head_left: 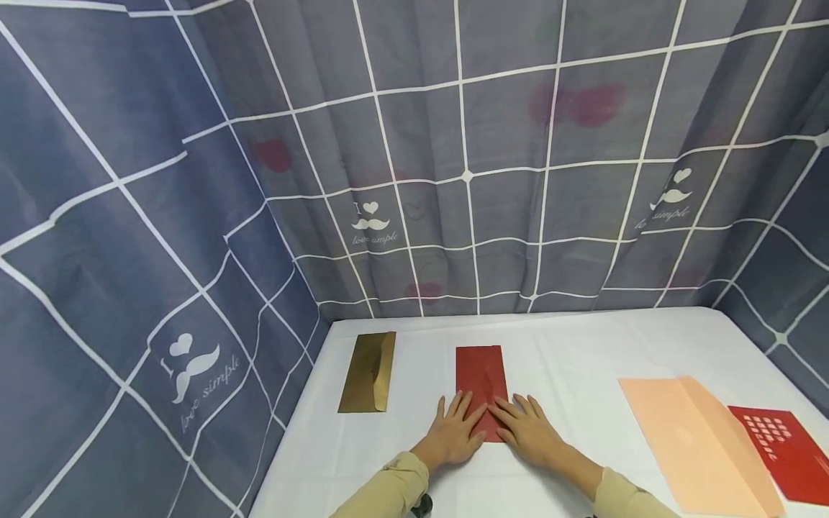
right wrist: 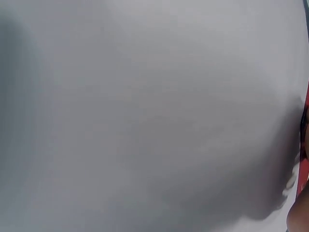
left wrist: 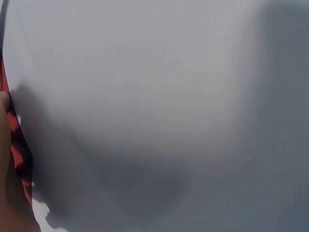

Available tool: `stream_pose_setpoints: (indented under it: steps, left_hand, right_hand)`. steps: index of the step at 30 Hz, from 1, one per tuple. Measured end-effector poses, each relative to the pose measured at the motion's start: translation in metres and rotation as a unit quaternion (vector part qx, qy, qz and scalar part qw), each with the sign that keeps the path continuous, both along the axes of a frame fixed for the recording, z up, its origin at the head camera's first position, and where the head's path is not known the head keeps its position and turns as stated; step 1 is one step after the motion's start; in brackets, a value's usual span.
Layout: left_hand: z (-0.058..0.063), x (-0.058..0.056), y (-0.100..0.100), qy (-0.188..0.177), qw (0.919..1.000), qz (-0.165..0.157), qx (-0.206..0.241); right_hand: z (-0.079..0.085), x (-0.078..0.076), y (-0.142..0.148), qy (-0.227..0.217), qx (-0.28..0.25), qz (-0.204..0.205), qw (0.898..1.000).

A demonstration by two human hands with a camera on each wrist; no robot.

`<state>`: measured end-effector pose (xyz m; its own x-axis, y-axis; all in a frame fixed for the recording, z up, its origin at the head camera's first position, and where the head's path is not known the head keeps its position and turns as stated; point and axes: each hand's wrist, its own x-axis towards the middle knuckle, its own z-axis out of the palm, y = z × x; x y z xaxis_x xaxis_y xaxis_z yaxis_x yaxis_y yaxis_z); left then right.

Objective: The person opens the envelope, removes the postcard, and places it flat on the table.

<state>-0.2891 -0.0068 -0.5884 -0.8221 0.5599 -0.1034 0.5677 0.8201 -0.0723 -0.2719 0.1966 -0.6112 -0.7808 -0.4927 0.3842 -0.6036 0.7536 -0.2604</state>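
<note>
A red envelope (head_left: 479, 367) lies upright on the white tablecloth in the head view, its long side pointing away from me. My left hand (head_left: 453, 432) rests on its lower left part with the fingers spread and straight. From the other side, my right hand (head_left: 527, 432) lies flat on the lower right part, fingers extended. The fingertips of both hands come close together near the envelope's middle. In the left wrist view a strip of the red envelope (left wrist: 19, 154) shows beside the hand at the left edge; the right wrist view has only a sliver at its right edge.
A gold envelope (head_left: 365, 374) with a side flap lies to the left. On the right is a large peach envelope (head_left: 693, 446), overlapping a red envelope with white printing (head_left: 790, 453). Gridded grey-blue curtains (head_left: 505, 208) hang behind and beside the table (head_left: 570, 352).
</note>
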Motion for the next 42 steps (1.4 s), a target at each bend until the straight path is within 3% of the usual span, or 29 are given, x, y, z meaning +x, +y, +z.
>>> stream_pose_setpoints:
  steps: [9, 18, 23, 28, 35, 42]
  left_hand:
    - [0.002, 0.017, 0.011, -0.043, 0.999, -0.004, 0.014]
    - [0.007, 0.031, 0.024, -0.051, 0.9981, -0.016, 0.03]
    - [0.007, 0.046, 0.027, -0.059, 0.9976, -0.019, 0.032]
    - [0.014, 0.058, 0.028, -0.063, 0.9978, -0.022, 0.001]
    - [0.02, 0.061, 0.03, -0.033, 0.9981, -0.019, -0.049]
    - [0.018, 0.057, 0.029, -0.058, 0.9977, -0.008, -0.035]
  right_hand:
    - [0.0, 0.019, 0.013, -0.024, 0.009, -0.005, 1.0]
    - [-0.002, 0.036, 0.027, 0.058, -0.001, -0.009, 0.998]
    - [-0.003, 0.052, 0.031, 0.062, 0.011, -0.008, 0.998]
    - [-0.003, 0.062, 0.033, 0.082, 0.026, -0.005, 0.996]
    - [-0.006, 0.065, 0.037, 0.109, 0.034, 0.003, 0.993]
    - [-0.008, 0.071, 0.038, 0.102, 0.033, 0.009, 0.994]
